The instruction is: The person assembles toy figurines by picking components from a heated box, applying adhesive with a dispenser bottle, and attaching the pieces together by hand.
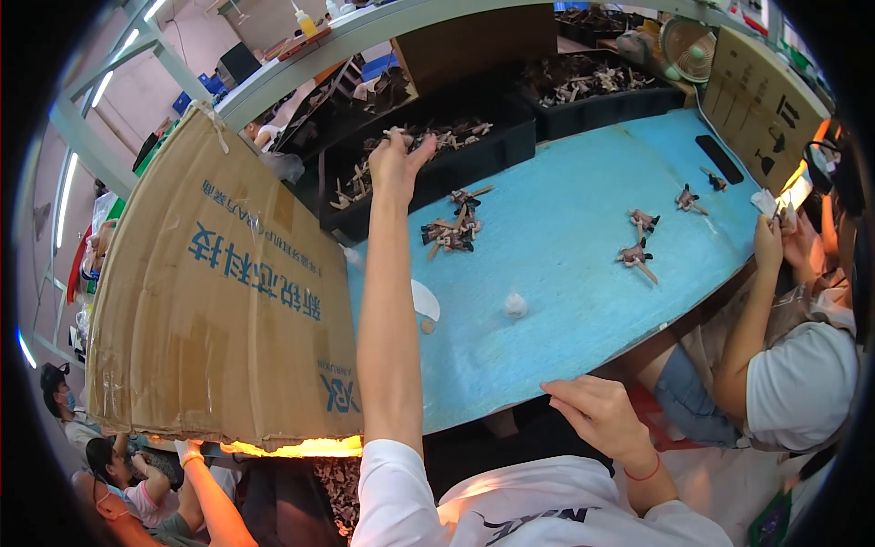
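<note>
My left hand [399, 164] reaches far forward over a black bin [501, 146] of small brown and tan figure pieces [460, 137]. Its thumb stands apart from the fingers, whose tips are partly hidden, and I see nothing held. Near the table's front edge is my right hand [600, 415], its fingers stretched out to the left and holding nothing; a red string circles that wrist. Right of my left forearm, a small pile of dark and tan toy figures [453, 228] lies on the blue tabletop [547, 310]. Several more figures [638, 251] lie farther right.
A large cardboard sheet [219, 292] walls off the left side. A second black bin [606, 100] of pieces stands at the back, near a fan [686, 50]. A small whitish lump [516, 304] sits mid-table. On the right, a co-worker [793, 383] handles something small under a lamp.
</note>
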Demonstrator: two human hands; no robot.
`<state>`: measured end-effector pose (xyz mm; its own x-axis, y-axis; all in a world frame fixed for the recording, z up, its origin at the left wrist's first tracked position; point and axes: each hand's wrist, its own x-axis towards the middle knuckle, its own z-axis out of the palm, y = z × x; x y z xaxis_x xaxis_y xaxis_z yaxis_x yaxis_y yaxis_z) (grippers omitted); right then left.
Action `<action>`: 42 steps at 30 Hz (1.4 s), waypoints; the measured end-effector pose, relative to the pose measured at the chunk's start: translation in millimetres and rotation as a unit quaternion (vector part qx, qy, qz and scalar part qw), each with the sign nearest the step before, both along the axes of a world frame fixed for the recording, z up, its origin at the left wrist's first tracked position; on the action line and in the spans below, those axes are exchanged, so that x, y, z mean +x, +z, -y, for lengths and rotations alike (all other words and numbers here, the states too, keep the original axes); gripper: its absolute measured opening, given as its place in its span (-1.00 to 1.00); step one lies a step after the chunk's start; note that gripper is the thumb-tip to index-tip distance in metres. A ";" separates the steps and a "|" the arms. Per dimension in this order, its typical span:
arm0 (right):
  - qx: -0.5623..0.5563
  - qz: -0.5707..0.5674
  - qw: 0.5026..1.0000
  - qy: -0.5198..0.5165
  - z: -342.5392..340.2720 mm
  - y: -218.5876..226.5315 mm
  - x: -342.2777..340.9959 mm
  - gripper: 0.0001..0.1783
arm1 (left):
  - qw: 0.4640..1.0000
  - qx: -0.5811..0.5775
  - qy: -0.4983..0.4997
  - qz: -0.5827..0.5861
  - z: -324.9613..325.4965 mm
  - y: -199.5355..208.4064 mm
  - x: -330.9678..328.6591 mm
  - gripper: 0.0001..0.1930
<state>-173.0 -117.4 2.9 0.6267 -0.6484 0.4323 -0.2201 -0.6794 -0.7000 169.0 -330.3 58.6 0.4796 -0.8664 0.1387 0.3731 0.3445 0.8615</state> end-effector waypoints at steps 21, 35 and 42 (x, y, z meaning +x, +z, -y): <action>0.067 0.041 0.990 -0.117 64.0 -39.9 56.3 -0.73 | 0.744 0.232 0.205 0.592 -239.8 -97.8 -67.3 -0.90; 0.039 0.018 0.993 -0.113 61.3 -52.1 55.8 -0.64 | 0.874 0.176 0.127 0.434 -235.9 -132.0 -51.9 -0.89; 0.049 0.029 0.990 -0.131 62.0 -50.8 54.6 -0.63 | 0.923 0.168 0.076 0.339 -247.3 -123.1 -64.1 -0.91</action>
<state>-118.4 -179.4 -47.9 0.4077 -0.8261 0.3889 -0.3380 -0.5322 -0.7762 104.9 -82.9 -64.6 0.5008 -0.8450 0.1878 -0.3217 0.0197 0.9467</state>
